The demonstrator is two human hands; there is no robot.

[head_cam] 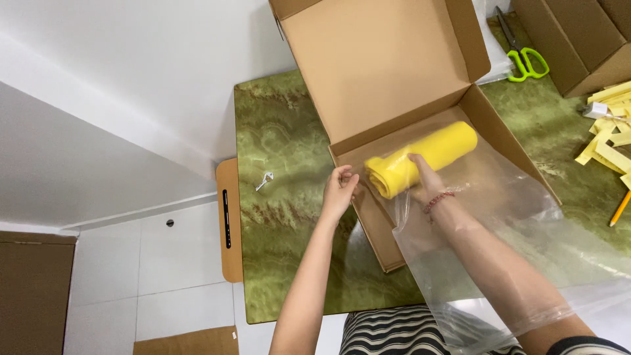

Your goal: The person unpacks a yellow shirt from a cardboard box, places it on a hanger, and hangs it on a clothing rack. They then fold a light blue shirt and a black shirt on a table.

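- The rolled yellow cloth (420, 160) already lies inside the open brown cardboard box (388, 72), which sits at the far edge of the green marbled table (279, 164), lid flap standing up.
- The roll rests across the box's near left corner, one end at the left wall, the other pointing toward the far right wall.
- The right hand (426, 181) reaches through a large clear plastic bag (499, 236); its fingers press on the roll's near side, touching it, though a full grasp cannot be told.
- The left hand (338, 190) pinches the bag's edge at the box's left wall, fingers closed on the film.
- Judging by this, the roll is placed, but the bag is draped over the box's near right corner and the table's near edge, not tucked in; the lid is not closed.
- Green-handled scissors (524, 51) lie at the far right, near a second brown cardboard box (578, 39); yellow paper strips (608, 141) and a yellow pencil (620, 208) lie along the right edge.
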